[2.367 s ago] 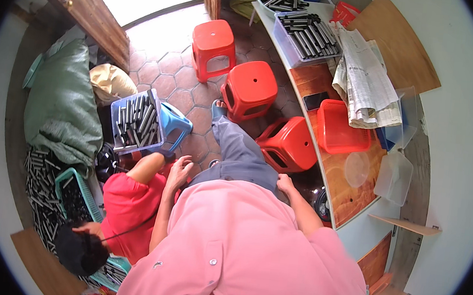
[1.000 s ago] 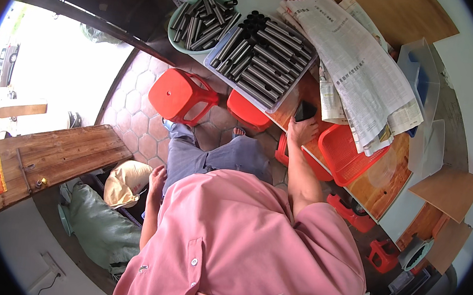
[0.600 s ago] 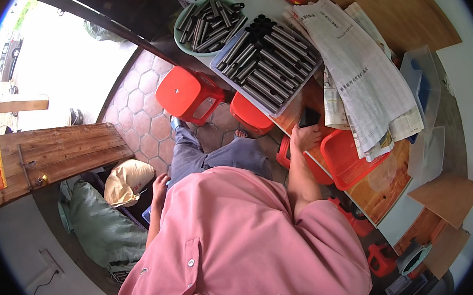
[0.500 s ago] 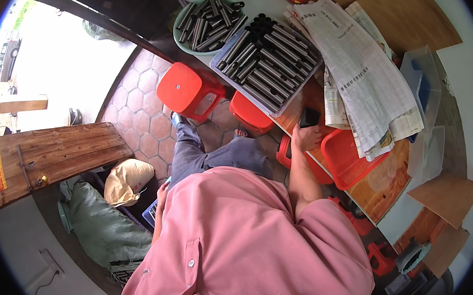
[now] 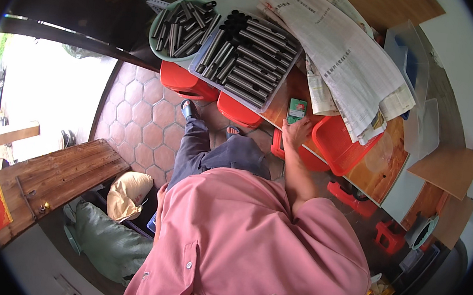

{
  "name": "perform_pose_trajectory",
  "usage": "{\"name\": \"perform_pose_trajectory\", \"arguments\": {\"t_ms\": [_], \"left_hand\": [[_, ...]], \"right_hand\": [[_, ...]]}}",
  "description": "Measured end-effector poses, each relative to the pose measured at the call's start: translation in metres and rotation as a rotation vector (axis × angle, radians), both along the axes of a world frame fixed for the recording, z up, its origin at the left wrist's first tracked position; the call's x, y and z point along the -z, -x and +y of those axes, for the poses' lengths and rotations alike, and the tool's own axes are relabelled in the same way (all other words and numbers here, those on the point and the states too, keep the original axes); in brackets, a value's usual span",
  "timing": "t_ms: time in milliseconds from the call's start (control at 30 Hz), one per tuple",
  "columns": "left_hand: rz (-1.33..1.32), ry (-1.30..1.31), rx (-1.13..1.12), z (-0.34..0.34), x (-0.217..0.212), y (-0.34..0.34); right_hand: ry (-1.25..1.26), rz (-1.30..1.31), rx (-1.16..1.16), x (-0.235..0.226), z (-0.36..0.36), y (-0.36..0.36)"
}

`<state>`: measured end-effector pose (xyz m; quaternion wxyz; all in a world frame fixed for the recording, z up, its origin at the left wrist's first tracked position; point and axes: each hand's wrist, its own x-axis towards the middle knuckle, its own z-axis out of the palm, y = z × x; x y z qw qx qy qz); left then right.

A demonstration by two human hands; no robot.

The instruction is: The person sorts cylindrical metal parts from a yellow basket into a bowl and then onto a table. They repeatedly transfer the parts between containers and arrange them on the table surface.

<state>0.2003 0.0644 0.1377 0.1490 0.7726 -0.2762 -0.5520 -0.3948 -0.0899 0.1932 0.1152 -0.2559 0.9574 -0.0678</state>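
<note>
At the near edge of the wooden tabletop, my right hand (image 5: 296, 132) has its thumb and fingers closed at the near end of a phone (image 5: 297, 109). The phone's screen glows green. My left hand (image 5: 162, 192) hangs low beside my leg, mostly covered by the pink shirt, so its fingers do not show clearly. Something blue (image 5: 152, 222) peeks out below that hand, too hidden to name. Just right of the phone sits a red plastic basket (image 5: 328, 142), partly under newspaper sheets (image 5: 336, 55).
A clear tub (image 5: 199, 71) of neatly laid dark metal tubes and a pale green basin (image 5: 156, 46) of loose tubes stand on the table. Red stools (image 5: 240, 112) are tucked below. To the left are a wooden bench (image 5: 63, 173), a tan sack (image 5: 128, 194) and a green sack (image 5: 107, 243).
The phone's screen has gone from dark to lit green. My view has shifted a little, so the table and its tubs appear further left and up. My right hand stays by the phone.
</note>
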Motion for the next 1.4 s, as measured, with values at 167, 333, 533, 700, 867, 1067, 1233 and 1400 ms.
{"name": "perform_pose_trajectory", "arguments": {"t_ms": [167,333,533,700,867,1067,1233,1400], "left_hand": [[0.042,0.033,0.012,-0.055,-0.012,0.000],[0.100,0.051,-0.020,-0.073,-0.014,-0.023],[0.050,0.004,0.019,-0.080,-0.024,-0.024],[0.023,-0.023,0.042,-0.078,-0.028,-0.029],[0.019,-0.035,0.046,-0.079,-0.027,-0.036],[0.033,-0.022,0.042,-0.101,-0.028,-0.043],[0.055,-0.010,0.013,-0.119,-0.035,-0.046],[0.047,-0.024,0.015,-0.122,-0.043,-0.047]], "right_hand": [[0.041,0.085,-0.015,0.012,0.013,0.001],[0.051,0.077,-0.020,0.020,0.012,-0.005],[0.065,0.089,-0.002,0.029,0.012,-0.005],[0.075,0.103,0.014,0.028,0.010,-0.004],[0.102,0.113,0.022,0.030,-0.006,0.002],[0.166,0.050,0.049,0.031,-0.020,0.012],[0.443,-0.148,0.030,0.044,0.009,0.013],[0.399,-0.016,-0.033,0.051,0.027,0.005]]}}
